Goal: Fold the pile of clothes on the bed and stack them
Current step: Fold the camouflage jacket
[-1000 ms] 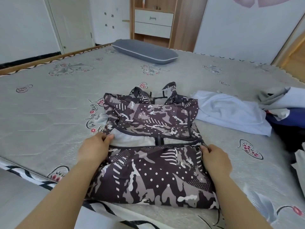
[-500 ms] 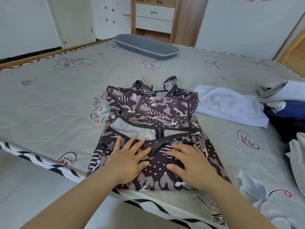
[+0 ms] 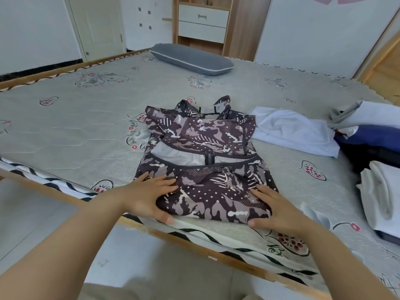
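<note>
A dark camouflage-patterned garment (image 3: 207, 152) lies partly folded near the front edge of the bed (image 3: 75, 131), its pale lining showing across the middle. My left hand (image 3: 149, 195) holds its near left corner, fingers on top and thumb under the edge. My right hand (image 3: 279, 211) holds the near right corner the same way. A crumpled light blue garment (image 3: 292, 135) lies just right of it. Further right sits a loose pile of grey, white and navy clothes (image 3: 368, 126).
A pale grey-white piece of clothing (image 3: 381, 191) lies at the right edge of the bed. A grey pillow (image 3: 190, 58) rests at the far side. A wooden drawer unit (image 3: 203, 24) stands behind the bed. The bed's wooden frame edge (image 3: 194, 245) runs below my hands.
My hands went from the fold line, to pressing flat on the middle of the lower part, then apart to its near corners. The view has pulled back from the bed.
</note>
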